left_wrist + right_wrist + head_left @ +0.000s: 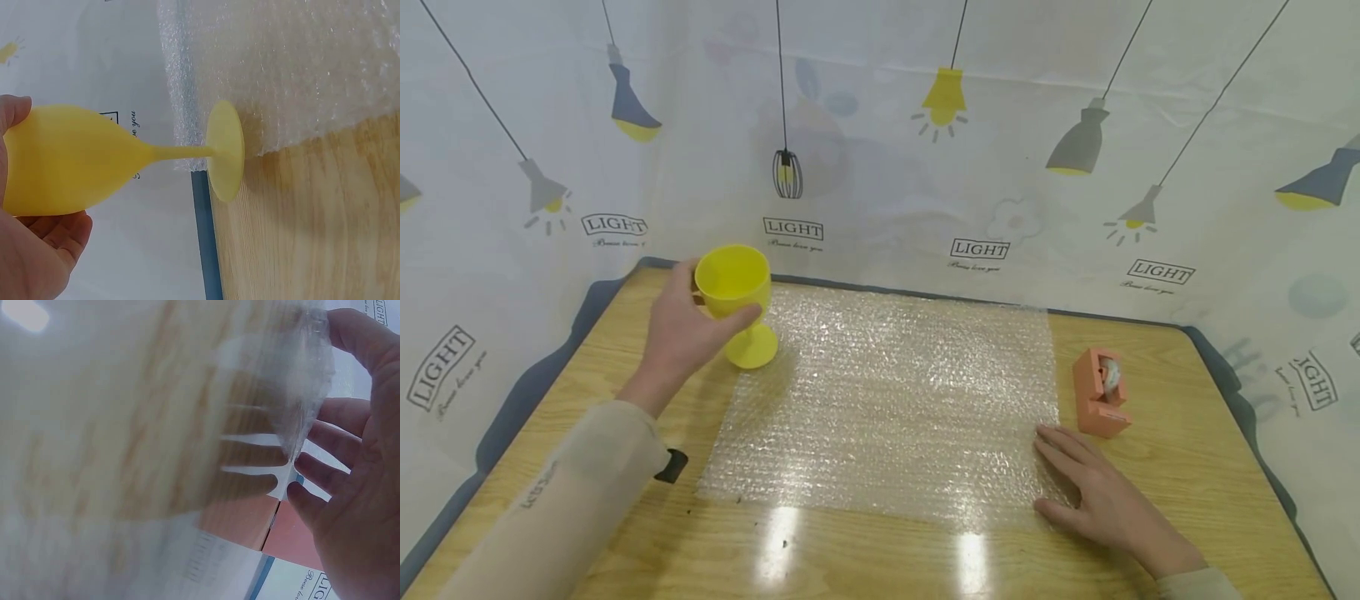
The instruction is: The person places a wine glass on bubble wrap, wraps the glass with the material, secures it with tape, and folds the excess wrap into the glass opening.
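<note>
My left hand grips a yellow plastic goblet around its bowl, thumb on the near side. In the left wrist view the goblet's stem and round foot stick out past the fingers, the foot close over the left edge of the bubble wrap. A sheet of clear bubble wrap lies flat on the wooden table. At its right edge is my right hand, fingers spread and fairly straight. The right wrist view has those fingertips right at the wrap's edge.
An orange tape dispenser with a roll of clear tape stands right of the wrap, just beyond the right hand. White curtains printed with lamps surround the wooden table at the back and sides.
</note>
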Motion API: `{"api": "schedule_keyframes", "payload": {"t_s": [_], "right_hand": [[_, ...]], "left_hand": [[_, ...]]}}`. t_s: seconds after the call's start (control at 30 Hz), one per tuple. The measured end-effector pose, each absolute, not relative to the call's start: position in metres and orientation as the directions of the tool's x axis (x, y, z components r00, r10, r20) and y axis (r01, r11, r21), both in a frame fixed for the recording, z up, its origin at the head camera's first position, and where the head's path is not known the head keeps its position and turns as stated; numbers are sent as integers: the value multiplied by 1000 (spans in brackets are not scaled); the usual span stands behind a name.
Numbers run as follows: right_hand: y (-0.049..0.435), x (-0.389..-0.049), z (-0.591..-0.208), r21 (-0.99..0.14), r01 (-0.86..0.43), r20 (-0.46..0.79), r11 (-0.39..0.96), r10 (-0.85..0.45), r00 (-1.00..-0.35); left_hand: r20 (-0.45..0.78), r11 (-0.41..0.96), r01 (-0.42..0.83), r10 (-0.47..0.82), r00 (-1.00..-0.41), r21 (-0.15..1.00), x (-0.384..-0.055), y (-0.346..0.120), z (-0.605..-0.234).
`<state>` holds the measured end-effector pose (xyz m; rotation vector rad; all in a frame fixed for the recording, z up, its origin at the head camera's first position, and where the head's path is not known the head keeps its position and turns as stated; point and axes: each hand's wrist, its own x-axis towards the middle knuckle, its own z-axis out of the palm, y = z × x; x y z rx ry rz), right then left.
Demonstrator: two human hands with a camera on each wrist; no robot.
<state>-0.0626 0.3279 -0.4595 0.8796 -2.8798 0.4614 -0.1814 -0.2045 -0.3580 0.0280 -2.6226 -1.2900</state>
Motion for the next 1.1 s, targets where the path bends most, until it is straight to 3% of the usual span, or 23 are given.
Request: {"api": "schedule_keyframes", "payload": {"t_s": [1.1], "right_hand": [[329,-64,-461,-232,-593,217,771,-554,-804]], "left_hand": [[155,607,147,40,-987,781,-178,-173,-367]]}}
